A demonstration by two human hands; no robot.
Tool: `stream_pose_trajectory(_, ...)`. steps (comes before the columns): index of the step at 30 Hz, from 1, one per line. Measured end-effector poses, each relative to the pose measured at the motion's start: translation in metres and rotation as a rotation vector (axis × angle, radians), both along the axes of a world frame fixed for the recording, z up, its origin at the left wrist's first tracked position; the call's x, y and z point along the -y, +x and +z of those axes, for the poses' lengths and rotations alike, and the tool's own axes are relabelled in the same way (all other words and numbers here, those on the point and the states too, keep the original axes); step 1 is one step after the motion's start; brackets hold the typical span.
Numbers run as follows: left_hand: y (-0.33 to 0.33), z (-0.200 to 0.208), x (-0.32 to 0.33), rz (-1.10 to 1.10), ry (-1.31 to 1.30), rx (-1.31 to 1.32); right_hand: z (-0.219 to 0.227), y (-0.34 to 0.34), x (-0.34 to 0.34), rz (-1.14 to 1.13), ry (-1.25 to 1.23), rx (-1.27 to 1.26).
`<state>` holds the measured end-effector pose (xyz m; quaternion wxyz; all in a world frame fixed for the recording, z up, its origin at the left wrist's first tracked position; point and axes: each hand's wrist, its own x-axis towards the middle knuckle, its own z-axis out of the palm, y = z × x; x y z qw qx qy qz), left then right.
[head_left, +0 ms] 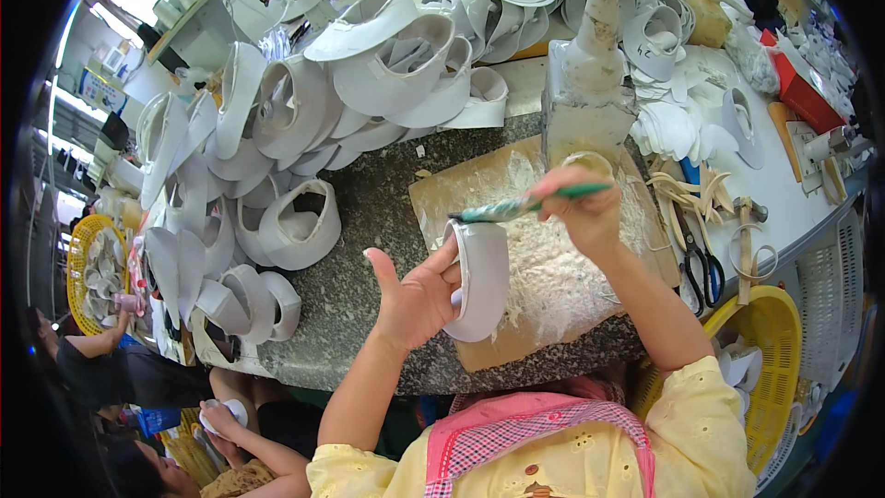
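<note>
My left hand [410, 304] holds up a white curved piece [481, 281] that looks like a shoe upper. Its fingers are inside and behind the piece, partly hidden, and the thumb sticks out free. In my right hand [583, 212] is a brush with a green handle [502, 210], its dark tip touching the piece's top edge. Beneath them lies a brown board [553, 286] smeared with whitish residue. At the board's far end stands a crusted pale container [590, 83] with a tall neck.
White shaped pieces [300, 221] heap along the left and far side of the speckled stone worktop [359, 184]. Scissors [701, 267], a hammer [749, 231] and pale strips [691, 189] lie at right. A yellow basket [774, 341] stands below; other people sit at lower left.
</note>
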<state>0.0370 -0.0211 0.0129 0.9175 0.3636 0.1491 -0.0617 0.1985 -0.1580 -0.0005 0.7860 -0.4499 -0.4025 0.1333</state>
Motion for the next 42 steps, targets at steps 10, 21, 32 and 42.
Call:
stream_pose_trajectory(10,-0.005,-0.003,0.002,-0.091,0.036,0.015,-0.006,0.003,0.032,0.184,0.094,-0.057)
stream_pose_trajectory(21,0.038,0.007,0.018,-0.167,0.364,-0.123,-0.016,-0.027,0.052,-0.185,-0.191,0.133)
stream_pose_trajectory(32,0.025,0.015,0.0,0.056,1.658,0.154,-0.024,-0.048,0.042,-0.289,-0.325,0.804)
stream_pose_trajectory(42,-0.045,-0.058,-0.005,0.242,1.78,-0.164,-0.02,-0.056,0.019,0.032,-0.37,1.016)
